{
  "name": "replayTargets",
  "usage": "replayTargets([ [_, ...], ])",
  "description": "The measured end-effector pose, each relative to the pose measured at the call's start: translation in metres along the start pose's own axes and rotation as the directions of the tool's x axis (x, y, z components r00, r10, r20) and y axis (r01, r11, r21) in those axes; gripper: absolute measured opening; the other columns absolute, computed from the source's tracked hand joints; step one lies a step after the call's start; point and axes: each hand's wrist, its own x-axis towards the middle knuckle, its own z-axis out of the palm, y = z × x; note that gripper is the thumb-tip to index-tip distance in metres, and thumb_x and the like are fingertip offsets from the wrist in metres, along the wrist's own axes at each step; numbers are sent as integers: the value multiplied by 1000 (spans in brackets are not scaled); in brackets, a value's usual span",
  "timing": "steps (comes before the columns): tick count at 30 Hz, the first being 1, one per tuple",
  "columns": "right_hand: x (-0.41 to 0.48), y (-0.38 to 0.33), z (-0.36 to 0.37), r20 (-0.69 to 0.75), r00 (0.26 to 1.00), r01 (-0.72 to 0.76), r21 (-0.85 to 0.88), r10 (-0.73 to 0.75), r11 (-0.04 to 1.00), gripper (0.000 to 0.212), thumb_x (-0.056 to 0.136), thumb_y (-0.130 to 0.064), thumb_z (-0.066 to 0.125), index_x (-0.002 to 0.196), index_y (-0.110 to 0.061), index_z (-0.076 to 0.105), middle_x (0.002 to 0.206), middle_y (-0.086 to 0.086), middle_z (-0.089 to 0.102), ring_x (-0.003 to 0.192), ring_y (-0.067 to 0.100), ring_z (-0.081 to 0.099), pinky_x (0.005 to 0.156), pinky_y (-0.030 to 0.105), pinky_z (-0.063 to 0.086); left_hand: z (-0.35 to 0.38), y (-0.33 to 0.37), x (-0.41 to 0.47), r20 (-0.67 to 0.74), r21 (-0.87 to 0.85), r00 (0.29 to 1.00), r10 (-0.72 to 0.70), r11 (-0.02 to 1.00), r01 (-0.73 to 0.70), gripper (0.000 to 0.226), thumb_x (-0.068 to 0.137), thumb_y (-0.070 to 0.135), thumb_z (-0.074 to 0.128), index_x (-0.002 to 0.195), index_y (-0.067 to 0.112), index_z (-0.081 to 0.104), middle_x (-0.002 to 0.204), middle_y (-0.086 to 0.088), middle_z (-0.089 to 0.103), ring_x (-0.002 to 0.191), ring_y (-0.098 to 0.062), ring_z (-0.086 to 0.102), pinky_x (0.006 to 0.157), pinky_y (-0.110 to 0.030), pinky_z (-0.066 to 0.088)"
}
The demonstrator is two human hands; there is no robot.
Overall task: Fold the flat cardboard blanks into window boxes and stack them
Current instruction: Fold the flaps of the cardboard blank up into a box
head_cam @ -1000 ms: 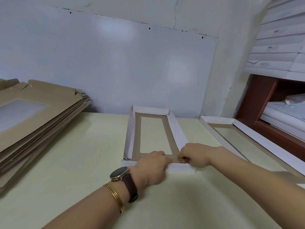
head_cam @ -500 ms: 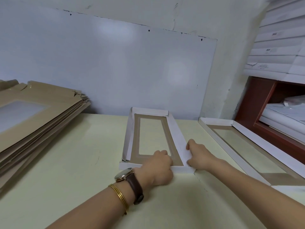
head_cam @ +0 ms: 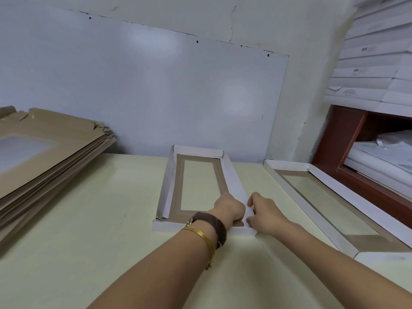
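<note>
Pale cream tabletop, seen from the head camera looking forward and down.

- Task piece: a long white-walled cardboard window box with a brown inner face and a clear rectangular pane lies open side up at the table's centre, its far end near the wall. Left, far and right walls stand. The near wall lies low along the front edge.
- Left hand: inside the box at the near right corner, knuckles up, fingers curled down against the inner side of the right wall. The fingertips are hidden, so I cannot tell whether they pinch the wall or only press it.
- Right hand: outside the same corner, forefinger laid along the right wall and thumb at the near wall, grasping the corner of the window box.
- A dark brown wristwatch and thin gold bangles sit on the left wrist.
- A slanted stack of flat brown cardboard blanks lies at the table's left, well apart from the box.
- A second, folded white window box lies at the right, beside a red-brown wooden shelf.
</note>
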Motion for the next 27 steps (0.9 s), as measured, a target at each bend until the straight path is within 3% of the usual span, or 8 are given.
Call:
replayTargets([
  [2,0,0,0,-2,1000,5,3,-5,1000,30,81,-6,59,103,-15,41,97,6,51,81,24,52,56,27,38,-2,1,1,25,-86,998,-57,995,59,20,86,-12,47,100,-1,56,85,-16,58,60,-26,62,72,-35,60],
  [5,-1,0,2,2,1000,11,9,-11,1000,30,81,-6,59,102,-17,41,97,4,49,82,23,52,55,26,37,-8,-1,0,57,-180,992,-110,977,118,26,85,-13,46,105,-6,61,81,-17,59,57,-25,61,58,-29,58],
  [9,-1,0,3,2,1000,17,8,-17,1000,30,81,-7,59,101,-18,41,96,2,47,80,22,50,52,25,34,-14,-4,-2,118,-251,976,-181,946,205,14,87,-12,46,84,-4,57,68,-12,54,58,-25,61,59,-30,59],
  [13,-2,0,2,6,1000,25,15,-26,1000,27,80,-6,59,98,-19,43,94,2,48,79,22,49,53,25,35,-14,-2,-3,156,-213,969,-190,952,220,14,90,-10,46,80,-2,53,65,-13,54,58,-22,60,67,-28,56],
  [16,-3,-2,2,0,1000,30,13,-30,999,18,79,-2,56,88,-17,52,90,1,53,78,22,53,56,26,41,-11,0,-3,158,-184,970,-183,960,211,18,90,-9,46,75,-1,52,65,-12,52,55,-19,58,49,-24,54],
  [19,-5,-5,0,-8,1000,28,-31,-28,999,20,82,-1,49,84,-7,68,94,8,66,87,27,63,71,32,53,-9,1,-5,146,-208,976,-159,960,187,18,90,-12,43,80,-3,56,65,-13,54,38,-17,58,38,-23,51],
  [23,-3,-3,1,2,1000,27,-8,-27,1000,28,81,-1,43,84,1,71,94,12,70,89,30,65,76,35,54,-7,-3,-7,153,-267,980,-130,949,168,25,87,-17,38,98,-7,58,68,-18,59,36,-19,59,45,-29,54],
  [27,-1,-3,1,29,999,18,8,-19,1000,26,81,0,45,85,5,69,92,15,71,78,26,62,62,27,45,-9,-8,-7,140,-274,984,-108,951,144,27,84,-21,39,94,-8,61,93,-24,66,59,-26,66,61,-34,59],
])
